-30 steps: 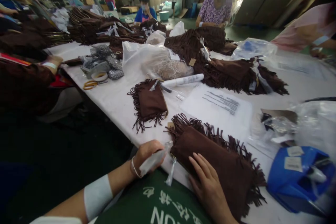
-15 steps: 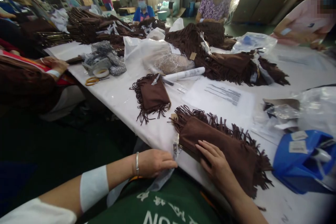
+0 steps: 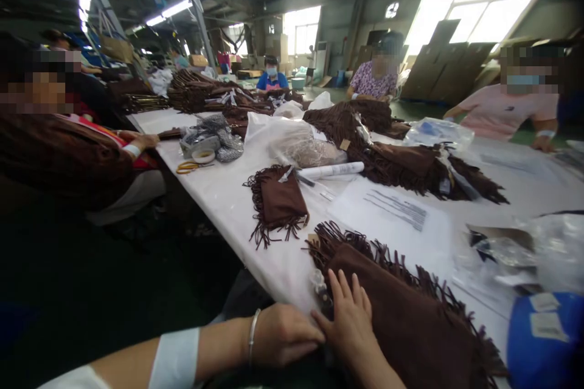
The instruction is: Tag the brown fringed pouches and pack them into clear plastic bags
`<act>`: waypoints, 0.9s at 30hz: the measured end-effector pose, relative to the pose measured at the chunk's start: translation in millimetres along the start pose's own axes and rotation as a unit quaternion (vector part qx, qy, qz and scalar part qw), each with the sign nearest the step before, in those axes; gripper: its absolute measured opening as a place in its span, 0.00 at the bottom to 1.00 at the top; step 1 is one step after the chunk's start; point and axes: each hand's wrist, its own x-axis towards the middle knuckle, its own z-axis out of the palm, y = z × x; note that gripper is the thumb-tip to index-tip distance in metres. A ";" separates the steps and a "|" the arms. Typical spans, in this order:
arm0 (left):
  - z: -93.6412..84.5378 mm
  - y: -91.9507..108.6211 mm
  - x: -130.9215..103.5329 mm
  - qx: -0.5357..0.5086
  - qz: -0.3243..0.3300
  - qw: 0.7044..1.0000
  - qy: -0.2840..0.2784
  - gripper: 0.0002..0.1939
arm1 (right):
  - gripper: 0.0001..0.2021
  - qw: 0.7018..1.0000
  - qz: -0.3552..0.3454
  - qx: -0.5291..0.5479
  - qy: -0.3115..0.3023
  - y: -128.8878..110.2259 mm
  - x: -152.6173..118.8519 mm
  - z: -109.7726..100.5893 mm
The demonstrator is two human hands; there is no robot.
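Note:
A dark brown fringed bag lies flat on the white table in front of me. My right hand rests on its near left end, fingers spread and stretched out. Close beside the right thumb, my left hand is closed at the table's edge; what its fingers pinch is hidden. Clear plastic with a small metal piece shows at the bag's left end, just above my left fingertips. A smaller brown fringed pouch sits farther up the table.
Yellow-handled scissors and a tape roll lie at the left edge. A printed sheet, a white roll, a blue container and piled fringed bags are around. Other people work along the table.
The view has tilted up. My right hand has shifted left along the bag to its end, close to my left hand. The left hand stays closed near the edge.

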 end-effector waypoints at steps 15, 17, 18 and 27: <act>14.4 -60.9 41.2 -0.633 -0.425 0.631 0.145 0.22 | 0.31 0.986 -0.049 0.148 0.059 22.3 4.1 -5.3; 20.2 -59.0 51.6 -0.698 -0.397 0.573 0.166 0.23 | 0.32 0.981 -0.058 0.173 0.073 26.7 1.3 -5.0; 23.8 -58.1 59.1 -0.732 -0.375 0.538 0.186 0.24 | 0.33 0.979 -0.063 0.180 0.079 27.8 -0.6 -4.0; 15.3 -78.9 115.9 -0.826 -0.329 0.423 0.175 0.22 | 0.42 0.962 -0.191 0.173 0.089 23.7 -22.9 6.4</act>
